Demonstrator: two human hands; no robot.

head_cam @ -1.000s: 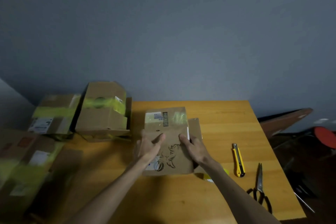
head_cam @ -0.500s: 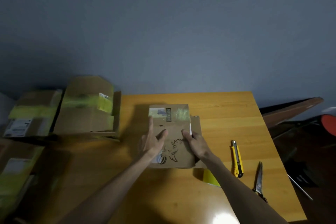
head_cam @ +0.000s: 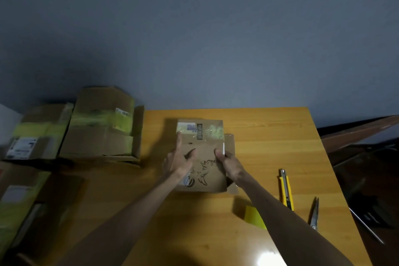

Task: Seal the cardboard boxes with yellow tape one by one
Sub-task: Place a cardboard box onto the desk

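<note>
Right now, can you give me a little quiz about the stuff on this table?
1. True or false: the scissors lie left of the utility knife.
2. Which hand grips the small box at its right edge? A) left hand B) right hand
3. Fill in: the left hand rests with straight fingers on the box's ___.
Key: 1 false; 2 B; 3 top.

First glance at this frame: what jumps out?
Both hands meet on the small cardboard box at the centre of the table: left hand flat on top, right hand gripping its right edge. Taped boxes pile up at the left; a yellow utility knife and scissors lie at the right.
</note>
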